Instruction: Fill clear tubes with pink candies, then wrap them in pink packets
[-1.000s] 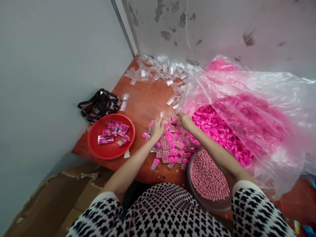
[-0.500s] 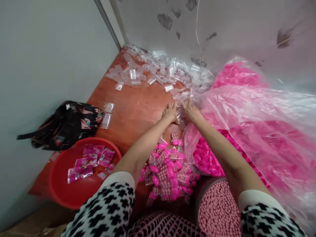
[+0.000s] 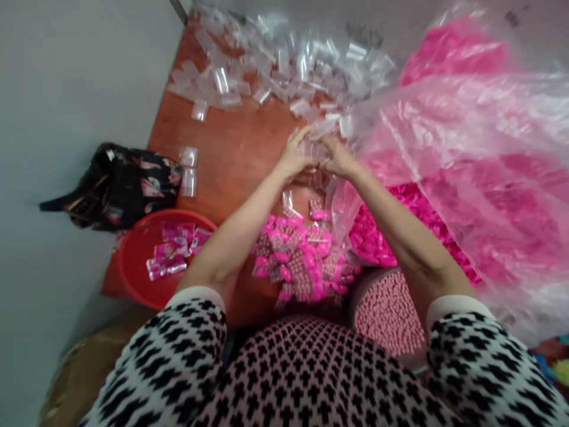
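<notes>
Between my two hands is a small cluster of clear plastic cases (image 3: pixel 315 150). My left hand (image 3: pixel 294 156) curls round them from the left, fingers on the far side and thumb on the near side. From the right, my right hand (image 3: pixel 339 158) closes in on the same cases, its fingertips almost meeting the left ones. Blur hides how many there are. More clear cases (image 3: pixel 275 83) lie scattered at the back of the orange-brown table (image 3: pixel 240 142). Nearer to me is a heap of filled packs (image 3: pixel 302 261) with pink beads and bright pink pieces.
At left a red basin (image 3: pixel 137 284) holds pink packets, beside a dark floral bag (image 3: pixel 128 184) and two loose cases (image 3: pixel 189 169). On the right are a tub of pink beads (image 3: pixel 389 314), a large clear plastic bag (image 3: pixel 462 124) and bright pink pieces (image 3: pixel 373 240).
My hands have come closer together round the clear cases. The view has tilted down, so the whole scene sits higher and more of my patterned top shows.
</notes>
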Available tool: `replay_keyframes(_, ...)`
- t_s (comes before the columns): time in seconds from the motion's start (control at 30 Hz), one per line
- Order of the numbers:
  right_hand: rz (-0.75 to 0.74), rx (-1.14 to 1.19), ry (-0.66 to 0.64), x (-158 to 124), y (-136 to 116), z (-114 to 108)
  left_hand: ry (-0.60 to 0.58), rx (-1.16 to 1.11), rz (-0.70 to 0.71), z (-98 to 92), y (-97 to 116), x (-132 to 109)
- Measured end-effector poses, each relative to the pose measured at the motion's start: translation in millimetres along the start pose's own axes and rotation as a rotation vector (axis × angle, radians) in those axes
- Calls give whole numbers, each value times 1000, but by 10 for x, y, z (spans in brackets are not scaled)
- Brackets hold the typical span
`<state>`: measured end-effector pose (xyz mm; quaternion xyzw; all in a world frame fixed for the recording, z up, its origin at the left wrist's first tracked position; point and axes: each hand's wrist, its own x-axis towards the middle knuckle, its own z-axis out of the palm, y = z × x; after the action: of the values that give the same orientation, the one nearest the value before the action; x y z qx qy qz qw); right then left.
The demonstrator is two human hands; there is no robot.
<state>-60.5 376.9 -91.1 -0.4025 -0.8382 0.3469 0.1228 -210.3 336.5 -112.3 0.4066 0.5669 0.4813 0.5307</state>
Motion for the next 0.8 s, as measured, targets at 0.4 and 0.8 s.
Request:
replay_keyframes(0.4, 421, 62, 208, -3341, -1073, -129, -446, 351, 230, 1256, 562, -2675)
replay_keyframes(0.8, 705, 115, 472, -4837, -764, 76, -796, 67, 54, 1935, -184, -3361)
